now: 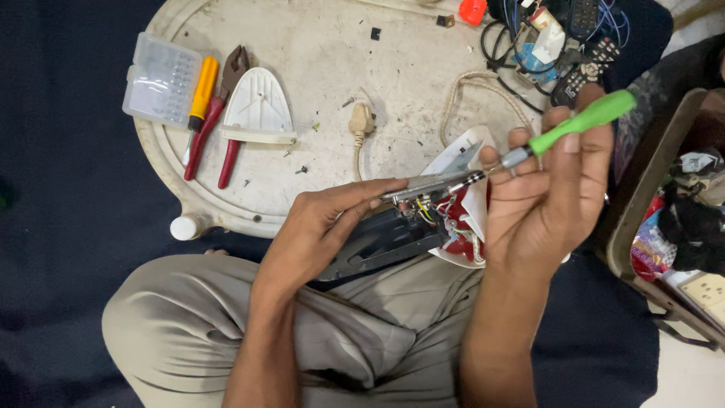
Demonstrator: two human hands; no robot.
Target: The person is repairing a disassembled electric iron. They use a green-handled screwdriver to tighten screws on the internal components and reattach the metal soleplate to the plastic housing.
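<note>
bare tabletop [317,38] centre, pliers [219,113] left, cable tangle [544,38] right

Green-handled screwdriver [581,121], red-handled pliers [215,125]

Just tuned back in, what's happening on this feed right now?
A seated person has an opened clothes iron across the lap, wires exposed. The left hand steadies its metal soleplate edge while the right hand holds a green-handled screwdriver, tip at the iron's rear. On the white round table lie red pliers, a white iron cover and a clear plastic box.
</note>
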